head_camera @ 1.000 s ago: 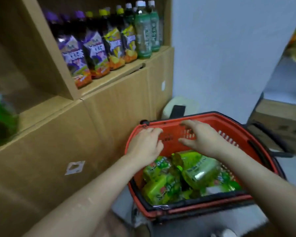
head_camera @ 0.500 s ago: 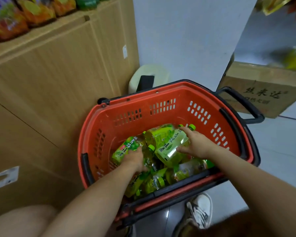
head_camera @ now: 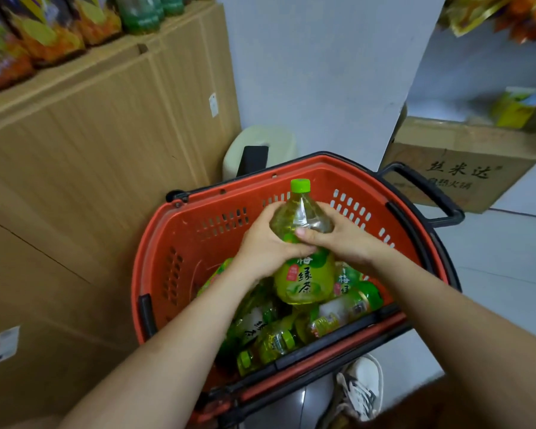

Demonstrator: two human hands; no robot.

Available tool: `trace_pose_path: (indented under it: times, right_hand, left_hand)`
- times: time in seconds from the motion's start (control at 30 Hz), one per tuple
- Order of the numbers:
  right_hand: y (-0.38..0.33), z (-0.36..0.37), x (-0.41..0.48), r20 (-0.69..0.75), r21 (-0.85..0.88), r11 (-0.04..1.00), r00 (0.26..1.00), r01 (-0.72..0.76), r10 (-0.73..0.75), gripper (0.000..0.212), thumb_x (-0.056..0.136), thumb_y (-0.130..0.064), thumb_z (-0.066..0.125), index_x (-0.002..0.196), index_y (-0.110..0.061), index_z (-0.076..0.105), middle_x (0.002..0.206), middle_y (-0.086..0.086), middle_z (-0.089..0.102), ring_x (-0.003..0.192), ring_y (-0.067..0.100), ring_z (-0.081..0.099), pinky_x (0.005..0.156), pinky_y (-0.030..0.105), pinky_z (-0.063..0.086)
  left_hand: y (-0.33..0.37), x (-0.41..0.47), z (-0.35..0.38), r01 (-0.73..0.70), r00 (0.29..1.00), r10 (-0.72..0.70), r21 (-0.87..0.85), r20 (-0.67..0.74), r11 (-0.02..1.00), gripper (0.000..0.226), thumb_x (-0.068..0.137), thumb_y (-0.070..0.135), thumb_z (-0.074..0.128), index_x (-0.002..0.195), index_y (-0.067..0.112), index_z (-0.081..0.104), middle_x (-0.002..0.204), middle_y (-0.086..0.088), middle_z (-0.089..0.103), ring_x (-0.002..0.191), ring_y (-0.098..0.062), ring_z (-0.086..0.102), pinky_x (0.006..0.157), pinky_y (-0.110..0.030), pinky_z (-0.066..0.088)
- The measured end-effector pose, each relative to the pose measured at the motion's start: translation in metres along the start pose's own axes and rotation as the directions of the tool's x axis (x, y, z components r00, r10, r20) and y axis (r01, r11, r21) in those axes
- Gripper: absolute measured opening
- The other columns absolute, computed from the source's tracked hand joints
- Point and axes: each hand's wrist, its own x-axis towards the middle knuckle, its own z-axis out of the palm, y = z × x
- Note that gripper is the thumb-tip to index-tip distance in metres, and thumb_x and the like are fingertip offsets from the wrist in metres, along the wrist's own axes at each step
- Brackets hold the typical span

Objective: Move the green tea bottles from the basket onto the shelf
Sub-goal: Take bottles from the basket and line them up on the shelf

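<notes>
The light is soft, dim and cool, with no hard shadows; the wall (head_camera: 316, 72) at 12 o'clock reads as an even grey-white. A faint glare sits on the clear neck of the held bottle (head_camera: 302, 243), which is the sharpest thing in view, its label print legible. Sharpness falls off outward: the shelf bottles (head_camera: 44, 35) at 10 o'clock and the hanging packets (head_camera: 502, 13) at 1 o'clock smear into colour patches. Wide-angle distortion bows the cardboard box (head_camera: 90, 181) edges at 9 o'clock and stretches both forearms toward 6 o'clock. The shoe (head_camera: 361, 388) at 5 o'clock lies in shade.
</notes>
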Motion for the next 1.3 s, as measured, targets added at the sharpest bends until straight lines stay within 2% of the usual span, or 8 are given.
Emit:
trace_pose_path:
  times: [0.1, 0.17, 0.23, 0.33, 0.43, 0.5, 1.0, 1.3]
  right_hand:
    - [-0.015, -0.02, -0.011, -0.195, -0.167, 0.982, 0.973, 0.09, -0.122, 0.076, 0.052, -0.053, 0.08, 0.119, -0.025, 0.055, 0.109, -0.006, 0.068, 0.102, 0.018, 0.065, 0.088, 0.03, 0.052]
    - [-0.017, -0.036, -0.018, -0.32, -0.465, 0.885, 0.934, -0.011, -0.157, 0.091, 0.053, -0.065, 0.076, 0.13, -0.025, 0.047, 0.121, -0.006, 0.063, 0.108, 0.018, 0.062, 0.09, 0.033, 0.05]
    - [-0.011, -0.053, -0.021, -0.409, -0.597, 0.792, 0.898, -0.128, -0.163, 0.099, 0.055, -0.071, 0.072, 0.136, -0.024, 0.039, 0.127, 0.0, 0.06, 0.113, 0.023, 0.059, 0.088, 0.036, 0.049]
    - [-0.004, -0.071, -0.024, -0.501, -0.448, 0.88, 0.859, -0.155, -0.104, 0.091, 0.058, -0.07, 0.071, 0.131, -0.024, 0.042, 0.128, -0.001, 0.059, 0.115, 0.022, 0.056, 0.086, 0.034, 0.046]
    - [0.001, -0.074, -0.023, -0.495, -0.5, 0.849, 0.861, -0.171, -0.118, 0.089, 0.059, -0.07, 0.071, 0.13, -0.024, 0.042, 0.129, -0.002, 0.058, 0.115, 0.023, 0.056, 0.084, 0.034, 0.044]
    - [0.002, -0.074, -0.022, -0.474, -0.533, 0.826, 0.873, -0.18, -0.116, 0.093, 0.056, -0.074, 0.069, 0.13, -0.026, 0.041, 0.13, -0.001, 0.058, 0.115, 0.024, 0.057, 0.087, 0.036, 0.047]
    - [-0.056, -0.055, -0.045, -0.409, -0.459, 0.888, 0.882, 0.022, -0.233, 0.098, 0.057, -0.067, 0.074, 0.136, -0.02, 0.039, 0.132, 0.007, 0.055, 0.117, 0.027, 0.054, 0.092, 0.038, 0.046]
    - [-0.13, 0.035, -0.099, -0.245, -0.29, 0.862, 0.839, 0.415, -0.486, 0.08, 0.051, -0.061, 0.075, 0.12, -0.028, 0.052, 0.106, -0.009, 0.062, 0.099, 0.013, 0.06, 0.085, 0.029, 0.046]
  left_hand:
    - [0.008, 0.013, 0.015, 0.091, 0.987, -0.037, -0.35, 0.158, 0.932, 0.087, 0.06, 0.002, 0.084, 0.135, 0.023, 0.045, 0.118, 0.005, 0.063, 0.106, -0.01, 0.062, 0.092, -0.029, 0.05]
    - [0.004, 0.021, 0.027, 0.19, 0.963, -0.105, -0.349, 0.247, 0.918, 0.079, 0.067, -0.005, 0.077, 0.134, 0.022, 0.044, 0.115, 0.007, 0.059, 0.1, -0.006, 0.059, 0.091, -0.027, 0.05]
    - [-0.012, 0.022, 0.046, 0.142, 0.954, -0.146, 0.034, 0.261, 0.989, 0.056, 0.075, 0.001, 0.072, 0.124, 0.02, 0.054, 0.106, 0.003, 0.06, 0.09, -0.008, 0.059, 0.081, -0.023, 0.05]
    - [-0.041, 0.011, 0.087, -0.181, 0.86, -0.183, 0.621, 0.476, 0.763, 0.026, 0.086, 0.031, 0.064, 0.107, 0.017, 0.066, 0.102, -0.007, 0.068, 0.094, -0.025, 0.063, 0.078, -0.03, 0.05]
    - [-0.047, 0.008, 0.12, -0.401, 0.765, -0.337, 0.816, 0.548, 0.417, 0.041, 0.09, 0.042, 0.051, 0.113, 0.01, 0.06, 0.11, -0.014, 0.065, 0.101, -0.034, 0.062, 0.079, -0.037, 0.049]
    - [-0.043, 0.012, 0.131, -0.421, 0.775, -0.358, 0.848, 0.521, 0.321, 0.034, 0.089, 0.031, 0.053, 0.114, 0.008, 0.06, 0.116, -0.015, 0.064, 0.105, -0.035, 0.061, 0.083, -0.039, 0.049]
    - [0.03, -0.032, -0.038, -0.166, 0.986, 0.088, 0.834, 0.141, 0.526, 0.064, 0.061, 0.035, 0.076, 0.113, 0.022, 0.042, 0.107, -0.001, 0.051, 0.097, -0.026, 0.056, 0.072, -0.034, 0.042]
    - [0.107, -0.169, -0.154, -0.101, 0.867, 0.399, 0.68, -0.298, 0.727, 0.063, 0.067, 0.037, 0.08, 0.118, 0.029, 0.045, 0.101, -0.001, 0.065, 0.092, -0.024, 0.061, 0.078, -0.036, 0.048]
